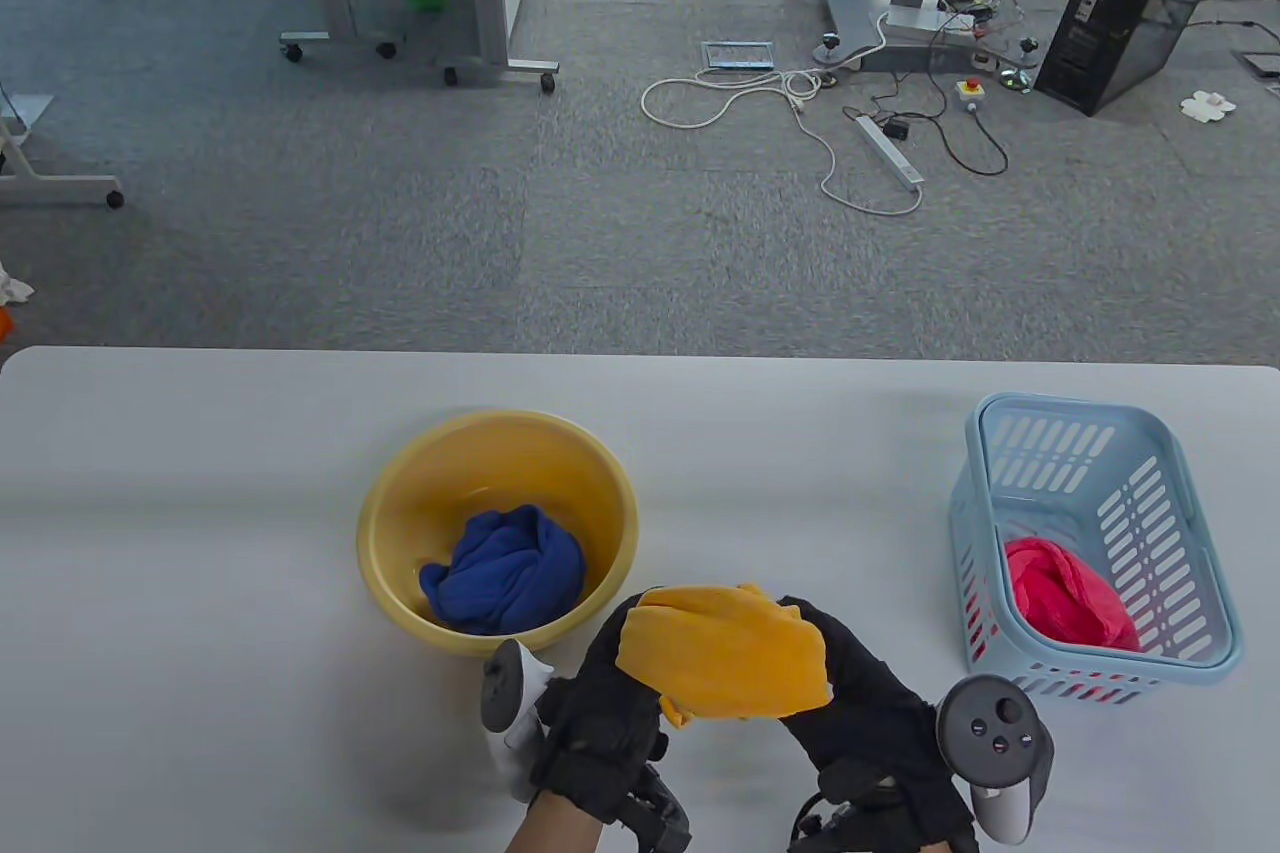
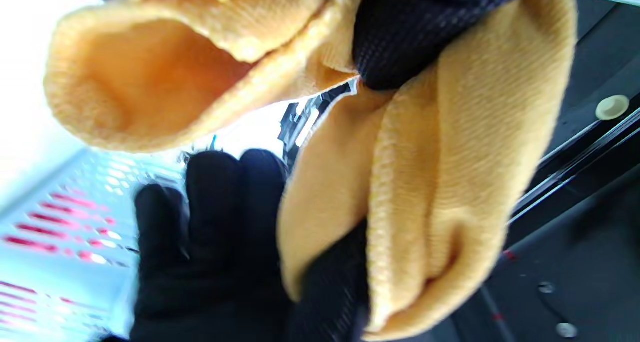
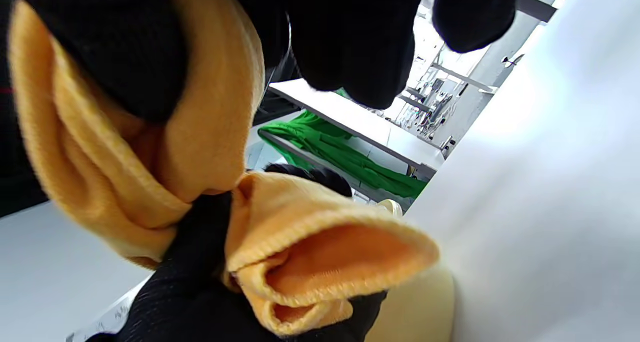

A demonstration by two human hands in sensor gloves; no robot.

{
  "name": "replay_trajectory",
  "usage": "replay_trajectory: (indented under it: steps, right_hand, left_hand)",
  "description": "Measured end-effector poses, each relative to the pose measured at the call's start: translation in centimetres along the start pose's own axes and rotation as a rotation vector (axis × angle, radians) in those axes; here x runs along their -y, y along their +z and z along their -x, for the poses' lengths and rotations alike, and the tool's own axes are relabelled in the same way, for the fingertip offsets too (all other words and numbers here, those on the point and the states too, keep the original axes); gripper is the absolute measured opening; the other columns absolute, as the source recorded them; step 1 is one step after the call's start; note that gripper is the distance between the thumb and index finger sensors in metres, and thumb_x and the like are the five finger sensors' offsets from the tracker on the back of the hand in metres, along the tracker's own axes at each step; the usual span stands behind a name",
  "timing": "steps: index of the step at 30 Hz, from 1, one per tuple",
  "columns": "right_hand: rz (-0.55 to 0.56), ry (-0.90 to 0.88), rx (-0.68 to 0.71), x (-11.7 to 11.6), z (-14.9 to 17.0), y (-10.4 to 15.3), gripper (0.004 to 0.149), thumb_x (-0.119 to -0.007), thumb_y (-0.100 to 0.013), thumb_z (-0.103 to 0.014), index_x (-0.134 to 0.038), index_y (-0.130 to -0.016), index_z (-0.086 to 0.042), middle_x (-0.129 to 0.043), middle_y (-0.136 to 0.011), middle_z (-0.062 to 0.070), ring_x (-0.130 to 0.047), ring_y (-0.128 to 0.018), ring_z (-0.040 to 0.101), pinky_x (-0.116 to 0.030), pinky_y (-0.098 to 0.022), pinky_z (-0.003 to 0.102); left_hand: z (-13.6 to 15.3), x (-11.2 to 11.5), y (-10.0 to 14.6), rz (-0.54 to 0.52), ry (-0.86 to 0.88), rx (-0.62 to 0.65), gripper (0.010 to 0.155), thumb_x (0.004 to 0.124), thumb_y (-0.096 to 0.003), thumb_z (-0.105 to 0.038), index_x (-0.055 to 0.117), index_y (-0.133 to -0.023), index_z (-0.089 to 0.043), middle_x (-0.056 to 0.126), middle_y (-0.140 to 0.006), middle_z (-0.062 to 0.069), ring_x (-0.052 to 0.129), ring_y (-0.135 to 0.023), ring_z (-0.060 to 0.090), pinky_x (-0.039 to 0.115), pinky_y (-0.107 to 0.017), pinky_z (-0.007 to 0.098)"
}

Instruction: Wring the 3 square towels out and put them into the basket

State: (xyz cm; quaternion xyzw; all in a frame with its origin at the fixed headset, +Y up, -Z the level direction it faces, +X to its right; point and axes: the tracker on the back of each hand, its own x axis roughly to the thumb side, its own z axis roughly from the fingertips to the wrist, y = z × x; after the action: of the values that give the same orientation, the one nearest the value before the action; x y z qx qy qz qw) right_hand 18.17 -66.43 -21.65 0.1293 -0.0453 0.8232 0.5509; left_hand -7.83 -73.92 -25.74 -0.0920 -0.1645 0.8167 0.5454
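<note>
Black gloved fingers curl round an orange towel, which both hands hold bunched between them above the near edge of the table, between the basin and the basket. In the table view the left hand grips the towel's left end and the right hand grips its right end, so that the cloth bridges the two gloves in a thick, rumpled roll with a small tail hanging below. The left wrist view shows the towel folded over on itself in ribbed pleats, with dark fingers pressed into it from above and from below. The right wrist view shows much the same: fingers wrapped over one fold, another fold gaping open underneath like a pocket. A grey tracker is strapped to the back of each hand, one just left of the left glove, one at the right wrist.

Further out, a yellow basin stands on the table just beyond the left hand, and a blue towel lies crumpled inside it. Well to the right stands a light blue basket with slotted walls; a pink towel lies bunched in its near end. Beyond the table lies grey carpet, with white cables, a power strip, a black computer tower, wheeled frames and a green cloth hanging at the far left.
</note>
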Motion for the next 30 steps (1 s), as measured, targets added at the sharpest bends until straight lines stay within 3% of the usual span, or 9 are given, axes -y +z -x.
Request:
replay_trajectory:
  steps: [1,3,5,9,14,17,23,27,30]
  right_hand:
    - [-0.029,0.01,0.008,0.3,-0.2,0.1,0.105,-0.097,-0.048,-0.048,-0.024,-0.117,-0.018,-0.052,-0.114,0.028,-0.066,-0.096,0.053,-0.051,-0.072,0.074]
    - [-0.077,0.029,0.033,0.9,-0.8,0.4,0.122,-0.099,-0.048,-0.048,0.001,-0.112,-0.019,-0.025,-0.118,0.03,-0.046,-0.102,0.06,-0.042,-0.073,0.076]
    - [-0.089,0.063,0.078,1.1,-1.6,0.8,0.127,-0.099,-0.046,-0.049,0.007,-0.109,-0.02,-0.011,-0.117,0.031,-0.032,-0.104,0.063,-0.037,-0.073,0.078]
    - [-0.11,0.112,0.154,0.1,-3.1,1.2,0.128,-0.099,-0.045,-0.051,0.007,-0.11,-0.021,0.002,-0.114,0.031,-0.014,-0.102,0.064,-0.028,-0.073,0.079]
    - [-0.106,0.237,0.19,-1.5,-3.8,1.2,0.127,-0.099,-0.044,-0.054,0.003,-0.112,-0.021,0.004,-0.113,0.031,-0.009,-0.101,0.063,-0.024,-0.072,0.079]
    - [-0.156,0.233,0.165,-2.1,-3.1,0.9,0.124,-0.099,-0.043,-0.057,-0.004,-0.115,-0.023,0.004,-0.114,0.03,-0.009,-0.101,0.063,-0.024,-0.072,0.079]
    - [-0.111,0.231,0.136,-2.2,-2.2,0.7,0.124,-0.1,-0.042,-0.056,-0.006,-0.115,-0.022,-0.003,-0.116,0.03,-0.019,-0.104,0.063,-0.031,-0.073,0.079]
    - [-0.111,0.178,0.142,-2.8,-1.6,0.4,0.125,-0.101,-0.041,-0.055,-0.005,-0.114,-0.021,-0.009,-0.117,0.03,-0.023,-0.106,0.06,-0.034,-0.074,0.078]
    - [-0.123,0.137,0.133,-3.2,-1.3,0.3,0.128,-0.101,-0.041,-0.055,0.001,-0.112,-0.021,-0.009,-0.117,0.03,-0.024,-0.106,0.059,-0.036,-0.074,0.077]
  left_hand:
    - [0.0,-0.1,0.1,-0.014,-0.009,-0.006,0.051,0.085,-0.059,-0.038,0.066,-0.106,-0.029,0.074,-0.104,0.009,0.081,-0.094,0.038,0.057,-0.068,0.068]
    - [0.1,-0.5,0.1,-0.039,0.0,-0.024,0.051,0.083,-0.0593,-0.037,0.065,-0.106,-0.029,0.073,-0.104,0.01,0.08,-0.094,0.039,0.057,-0.068,0.069]
    - [0.0,-0.7,0.2,-0.048,0.032,-0.028,0.051,0.083,-0.0597,-0.035,0.064,-0.107,-0.028,0.072,-0.105,0.011,0.078,-0.095,0.04,0.056,-0.068,0.069]
    - [-0.5,-0.7,0.3,-0.071,-0.12,-0.014,0.051,0.083,-0.0591,-0.035,0.065,-0.106,-0.028,0.071,-0.105,0.011,0.077,-0.095,0.04,0.056,-0.068,0.069]
    - [-1.2,0.0,0.3,-0.052,-0.272,0.02,0.052,0.086,-0.0571,-0.034,0.069,-0.105,-0.027,0.068,-0.109,0.012,0.073,-0.099,0.043,0.054,-0.068,0.071]
    - [-1.9,0.8,0.2,0.005,-0.333,0.114,0.052,0.086,-0.0567,-0.035,0.068,-0.106,-0.028,0.059,-0.115,0.012,0.063,-0.106,0.044,0.052,-0.068,0.072]
    - [-1.5,1.0,0.1,0.035,-0.211,0.094,0.054,0.086,-0.0568,-0.036,0.068,-0.107,-0.028,0.055,-0.117,0.012,0.06,-0.108,0.045,0.05,-0.069,0.072]
    - [-0.8,1.8,0.0,0.125,0.083,0.055,0.054,0.085,-0.0581,-0.034,0.065,-0.108,-0.028,0.059,-0.117,0.011,0.061,-0.108,0.044,0.048,-0.07,0.073]
    - [-0.6,2.1,0.0,0.14,0.097,0.056,0.055,0.084,-0.0586,-0.036,0.063,-0.109,-0.03,0.06,-0.116,0.01,0.062,-0.108,0.043,0.05,-0.07,0.072]
